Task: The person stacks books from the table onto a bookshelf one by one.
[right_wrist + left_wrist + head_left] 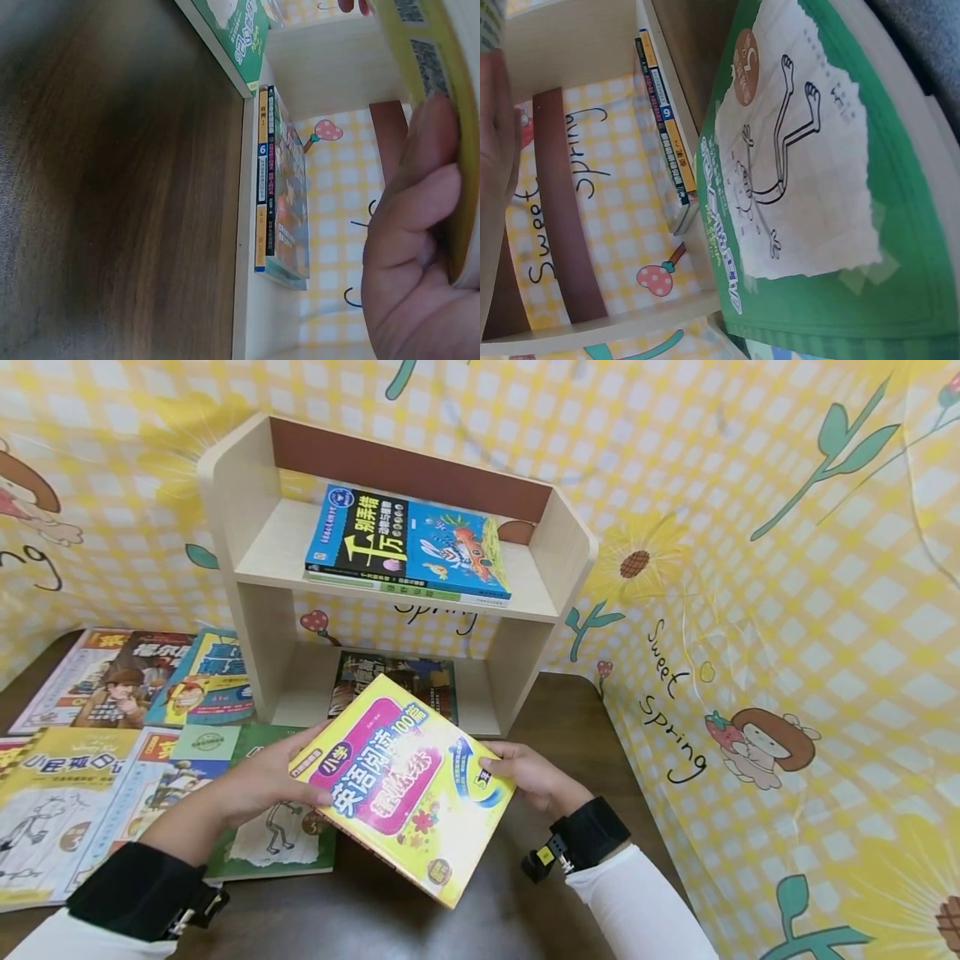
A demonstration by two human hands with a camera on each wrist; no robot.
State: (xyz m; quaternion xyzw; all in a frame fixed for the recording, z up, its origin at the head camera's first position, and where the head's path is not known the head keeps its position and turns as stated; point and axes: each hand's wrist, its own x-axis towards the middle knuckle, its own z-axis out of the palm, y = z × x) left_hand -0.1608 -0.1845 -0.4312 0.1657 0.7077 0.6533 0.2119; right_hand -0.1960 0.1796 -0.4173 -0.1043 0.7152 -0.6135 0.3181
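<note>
A: Item one: where does it lie, and along which axis?

B: Yellow book (408,793), front cover up, tilted, before the shelf unit (528,647); long axis from upper left to lower right in the head view, aslant to the shelf front; one corner points at the lower tier (476,697); whether that corner is inside, cannot tell

A: Hands upon it?

B: Two; left hand (262,783) gripping the left corner; right hand (534,777) gripping the right corner, thumb on the cover, fingers curled against the back; book apparently held off the surface (367,922)

A: Which hand is nearer the shelf?

B: About level, neither plainly nearer; book between them, shelf unit beyond both

A: Adjoining items?

B: Lower tier: dark-covered book (408,672), lying flat, partly hidden behind the yellow book; upper tier (262,552): book stack (442,547), lying flat, blue-and-black cover topmost; on the surface: green book (318,852), just beside the left hand, partly hidden by it; further books (82,810) to its left
</note>
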